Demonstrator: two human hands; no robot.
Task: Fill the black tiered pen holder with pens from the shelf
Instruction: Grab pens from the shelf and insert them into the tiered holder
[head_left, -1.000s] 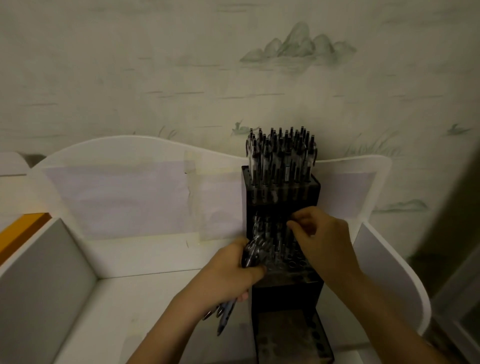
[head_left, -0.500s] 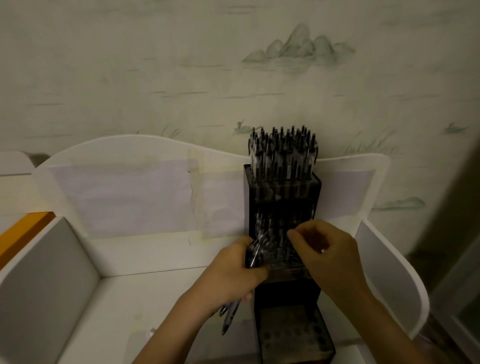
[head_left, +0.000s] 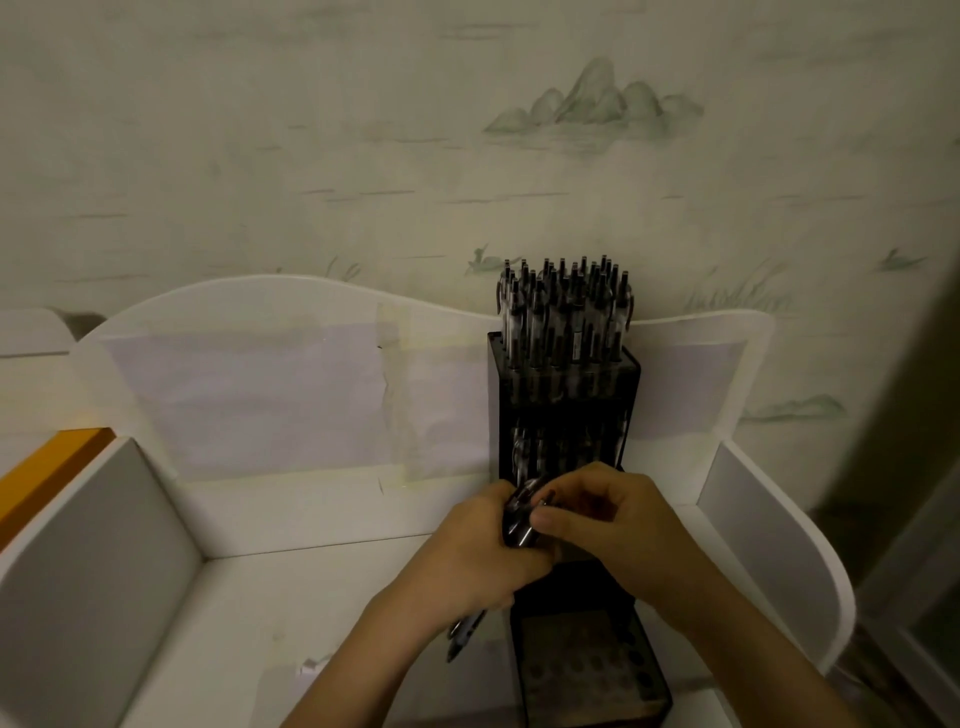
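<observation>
A black tiered pen holder (head_left: 563, 395) stands on the white shelf against the back panel. Its top tier is packed with several upright pens (head_left: 563, 312), and more pens stand in the middle tier behind my hands. The lowest tier (head_left: 589, 670) shows open holes. My left hand (head_left: 480, 558) grips a bundle of pens (head_left: 519, 522) whose tips stick out below my fist. My right hand (head_left: 602, 512) pinches the top end of one pen in that bundle, in front of the middle tier.
The white shelf (head_left: 249, 608) has a wavy back panel with taped paper, a grey side wall on the left and a white curved side on the right. An orange edge (head_left: 47, 473) shows at far left. A painted wall rises behind.
My right hand moved left from the middle tier to the bundle in my left hand and now pinches a pen there. The left hand stayed in place.
</observation>
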